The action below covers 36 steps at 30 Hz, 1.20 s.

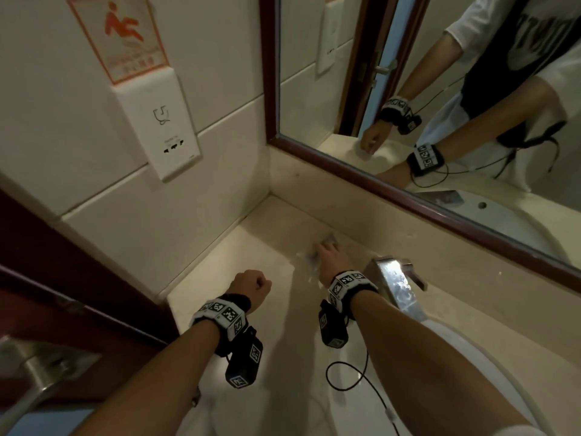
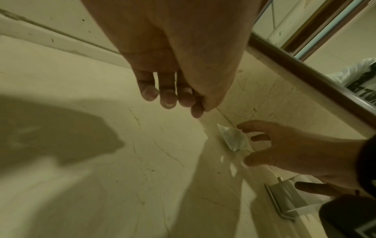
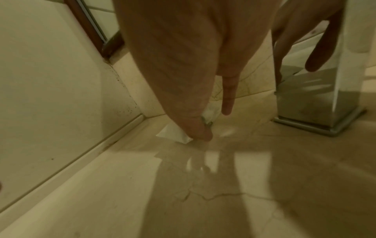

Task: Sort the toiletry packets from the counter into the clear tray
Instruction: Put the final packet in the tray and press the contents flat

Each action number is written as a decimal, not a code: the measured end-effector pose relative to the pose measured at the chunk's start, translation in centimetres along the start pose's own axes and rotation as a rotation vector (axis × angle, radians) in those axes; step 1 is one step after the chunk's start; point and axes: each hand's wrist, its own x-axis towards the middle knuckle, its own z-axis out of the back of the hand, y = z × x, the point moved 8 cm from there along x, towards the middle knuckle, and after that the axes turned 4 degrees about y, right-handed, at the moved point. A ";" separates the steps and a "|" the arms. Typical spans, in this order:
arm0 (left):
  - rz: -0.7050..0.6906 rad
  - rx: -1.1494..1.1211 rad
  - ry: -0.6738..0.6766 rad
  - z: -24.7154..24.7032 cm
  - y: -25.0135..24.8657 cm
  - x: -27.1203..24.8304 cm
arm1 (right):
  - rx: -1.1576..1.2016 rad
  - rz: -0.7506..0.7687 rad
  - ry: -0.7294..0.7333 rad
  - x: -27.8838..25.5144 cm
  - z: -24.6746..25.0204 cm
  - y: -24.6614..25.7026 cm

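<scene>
A small white toiletry packet [image 2: 234, 138] lies on the beige counter [image 1: 239, 256] near the back wall, below the mirror. My right hand [image 1: 328, 254] is spread over it; in the right wrist view the thumb tip touches the packet [image 3: 175, 133] while the index finger [image 3: 227, 99] points straight down beside it. Faint clear glints [image 3: 209, 156] on the counter just in front of the packet may be the clear tray; its outline does not show. My left hand [image 1: 253, 286] hovers over the counter to the left, its fingers [image 2: 168, 96] curled and holding nothing.
A chrome faucet [image 1: 396, 284] stands just right of my right hand, with the white sink [image 1: 471, 350] beyond it. A framed mirror [image 1: 408, 196] runs along the back. A tiled wall with a socket plate [image 1: 163, 136] and a dark door frame [image 1: 63, 278] close the left.
</scene>
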 end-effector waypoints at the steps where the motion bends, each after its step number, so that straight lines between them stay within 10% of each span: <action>1: 0.002 -0.004 0.001 0.0 0.1 0.4 | -0.006 0.010 -0.007 0.4 0.0 0.0; 16: 0.035 -0.009 -0.012 -0.1 -1.1 3.2 | -0.128 0.042 0.077 2.4 0.0 0.4; 24: -0.016 -0.007 -0.024 0.1 -3.7 1.6 | 0.565 0.065 0.051 0.1 1.2 1.1; 36: -0.124 0.006 -0.043 0.0 -9.4 -3.7 | 0.818 0.076 -0.111 -8.6 7.1 -0.1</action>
